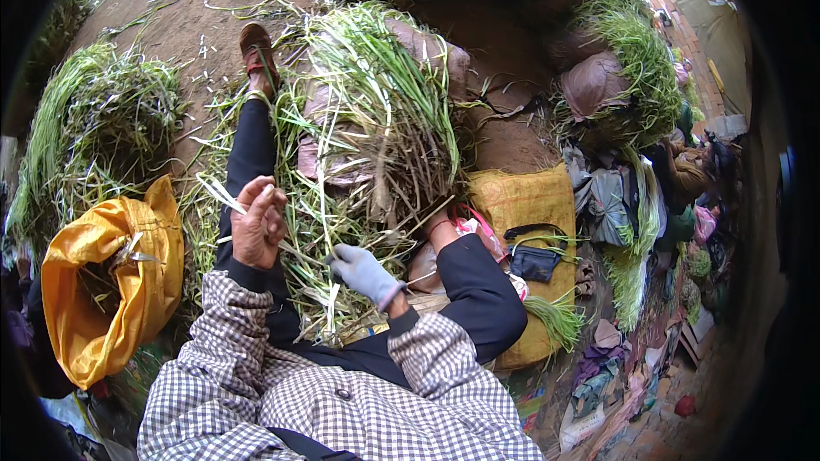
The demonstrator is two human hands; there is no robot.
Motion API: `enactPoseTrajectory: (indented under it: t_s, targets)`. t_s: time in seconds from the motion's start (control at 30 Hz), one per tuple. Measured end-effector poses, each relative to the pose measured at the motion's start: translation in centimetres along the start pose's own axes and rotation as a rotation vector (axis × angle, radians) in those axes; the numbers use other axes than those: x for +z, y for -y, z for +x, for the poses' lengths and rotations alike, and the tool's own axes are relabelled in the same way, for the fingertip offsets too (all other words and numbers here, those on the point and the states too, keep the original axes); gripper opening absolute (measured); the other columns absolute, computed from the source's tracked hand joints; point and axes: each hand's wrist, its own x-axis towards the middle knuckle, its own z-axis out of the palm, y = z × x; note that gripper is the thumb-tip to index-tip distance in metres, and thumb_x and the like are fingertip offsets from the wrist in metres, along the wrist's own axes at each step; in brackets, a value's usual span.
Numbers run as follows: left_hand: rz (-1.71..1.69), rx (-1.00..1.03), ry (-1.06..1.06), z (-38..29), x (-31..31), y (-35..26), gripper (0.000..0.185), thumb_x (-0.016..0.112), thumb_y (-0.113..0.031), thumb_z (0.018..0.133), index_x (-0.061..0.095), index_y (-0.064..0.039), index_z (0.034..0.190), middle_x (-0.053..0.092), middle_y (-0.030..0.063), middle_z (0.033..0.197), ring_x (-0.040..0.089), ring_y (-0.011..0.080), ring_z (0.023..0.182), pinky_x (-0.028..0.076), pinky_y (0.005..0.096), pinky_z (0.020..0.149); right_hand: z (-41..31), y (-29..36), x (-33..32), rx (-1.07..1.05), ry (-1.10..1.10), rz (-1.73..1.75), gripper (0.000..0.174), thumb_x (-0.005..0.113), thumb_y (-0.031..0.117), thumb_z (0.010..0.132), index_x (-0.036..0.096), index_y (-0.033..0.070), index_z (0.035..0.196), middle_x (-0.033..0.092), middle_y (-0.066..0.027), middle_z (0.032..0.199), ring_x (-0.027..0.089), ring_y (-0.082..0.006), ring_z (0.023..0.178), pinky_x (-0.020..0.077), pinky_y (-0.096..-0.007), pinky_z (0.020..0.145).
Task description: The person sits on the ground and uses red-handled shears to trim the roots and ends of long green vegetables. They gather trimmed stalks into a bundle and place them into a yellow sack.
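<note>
My left hand (257, 223), bare, is closed on a pale flat stalk (221, 192) that sticks out past its far side. My right hand (365, 269), in a grey glove, has its fingertips around the end of a long thin yellow-green stalk (325, 205). Between my legs lies a loose heap of pale and green leaf stalks (307, 237). Just beyond my hands rests a big bundle of long green plants (384, 89), its brown stem ends facing me, partly over a pinkish sack (320, 102).
An open yellow woven sack (115, 282) with plant scraps stands at my left. Another plant pile (122, 102) lies behind it. On my right, a flat yellow sack (532, 198) carries a small dark pouch (535, 261). Further right are more greens (631, 64) and scattered cloths (596, 378).
</note>
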Motion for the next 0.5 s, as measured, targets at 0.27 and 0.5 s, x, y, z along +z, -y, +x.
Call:
enactPoseTrajectory:
  t_s: [0.27,0.5]
  targets:
    - [0.054,-0.13,-0.141,-2.7,-2.6,1.9,0.012,0.061,-0.018,0.091,0.056,-0.012,0.1,0.063,0.0038,0.083,0.04,0.0029,0.043,0.03,0.0164,0.034,-7.7,5.9,2.6,0.053,-0.102,0.592,0.025,0.054,0.018,0.094,0.062,0.002,0.111,0.05,0.0036,0.069,0.04,-0.0028,0.059,0.0351,-0.0188,0.051]
    - [0.134,-0.362,0.068,-4.8,-1.5,2.6,0.014,0.062,-0.013,0.089,0.056,-0.007,0.1,0.064,0.0028,0.079,0.047,0.0035,0.044,0.028,0.0162,0.032,-8.0,3.2,5.2,-0.223,-0.41,-0.026,0.032,0.06,0.022,0.09,0.06,0.0,0.113,0.061,-0.0039,0.07,0.057,-0.0104,0.06,0.0448,-0.024,0.054]
